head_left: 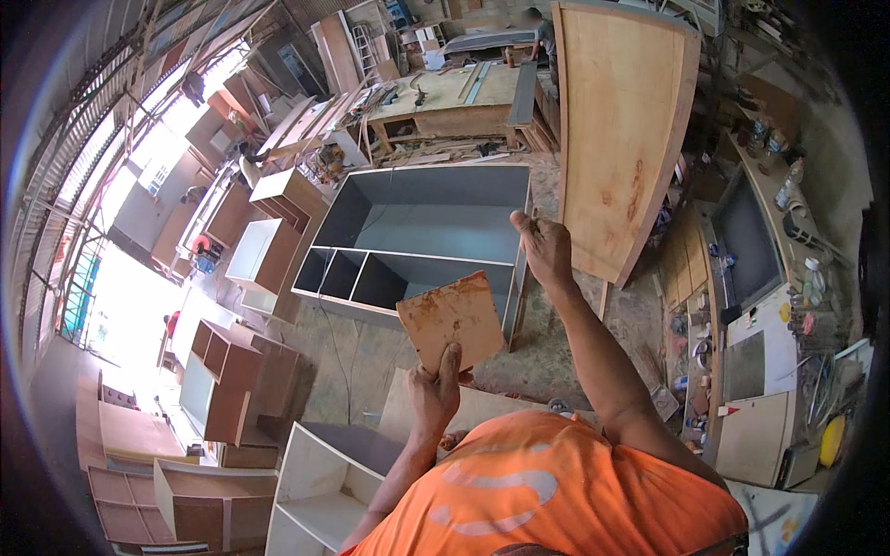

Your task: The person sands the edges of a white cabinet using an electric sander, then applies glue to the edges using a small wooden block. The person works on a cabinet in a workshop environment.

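Observation:
My left hand [436, 394] grips a small squarish piece of board [452, 320] by its near edge, thumb on top. Brown smears, darker along the far edge, mark the board's face. Out ahead, my right hand [544, 248] is raised with the fingers curled in and the thumb side up; whatever it may hold is hidden. Beyond both hands lies a large open cabinet carcass [445, 254], dark grey inside with pale edges and several compartments. The right hand appears in front of its right side; whether they touch I cannot tell.
A tall wooden panel [616, 139] stands right of the carcass. A workbench [445, 102] with strips and tools is behind, near another person [545, 42]. Box units [260, 255] line the left, a white open cabinet [320, 486] stands near-left, and a cluttered bench [709, 371] runs along the right.

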### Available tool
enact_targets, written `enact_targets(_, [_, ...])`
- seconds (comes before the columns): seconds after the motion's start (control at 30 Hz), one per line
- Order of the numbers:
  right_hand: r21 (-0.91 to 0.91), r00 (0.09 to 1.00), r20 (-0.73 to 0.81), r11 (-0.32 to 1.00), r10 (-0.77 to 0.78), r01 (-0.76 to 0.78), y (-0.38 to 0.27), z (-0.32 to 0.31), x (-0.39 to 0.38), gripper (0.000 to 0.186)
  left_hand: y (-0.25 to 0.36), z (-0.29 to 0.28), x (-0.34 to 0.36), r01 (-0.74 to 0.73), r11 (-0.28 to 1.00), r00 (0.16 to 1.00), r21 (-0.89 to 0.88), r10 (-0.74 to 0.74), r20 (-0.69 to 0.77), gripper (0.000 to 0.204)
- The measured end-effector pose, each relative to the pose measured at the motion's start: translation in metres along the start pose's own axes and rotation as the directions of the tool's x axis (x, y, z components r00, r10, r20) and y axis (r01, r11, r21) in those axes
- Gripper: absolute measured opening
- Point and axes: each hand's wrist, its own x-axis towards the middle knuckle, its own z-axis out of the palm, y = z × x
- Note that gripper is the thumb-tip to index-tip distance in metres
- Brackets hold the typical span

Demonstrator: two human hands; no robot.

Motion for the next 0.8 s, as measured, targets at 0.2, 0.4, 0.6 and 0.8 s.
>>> enact_targets(0.2, [0.357, 0.916, 0.289, 0.919, -0.277, 0.165, -0.035, 0.012, -0.028, 0.023, 0.003, 0.002, 0.004, 0.033, 0.997, 0.999, -0.071, -0.031, 0.034, 0.038])
enact_targets(0.4, [0.362, 0.914, 0.358, 0.931, -0.190, 0.051, -0.025, 0.019, -0.037, 0.021, 0.008, 0.009, 0.005, 0.001, 0.996, 0.999, -0.090, 0.002, 0.042, 0.040])
enact_targets(0.6, [0.249, 0.992, 0.127, 0.968, -0.018, -0.014, -0.022, 0.040, -0.042, 0.030, 0.018, 0.018, 0.015, -0.026, 0.998, 0.999, -0.064, 0.029, 0.045, 0.039])
enact_targets(0.8, [0.396, 0.885, -0.292, 0.888, 0.364, -0.234, 0.057, 0.029, 0.013, 0.055, 0.039, 0.021, -0.002, -0.122, 0.993, 0.992, -0.007, 0.122, 0.027, 0.038])
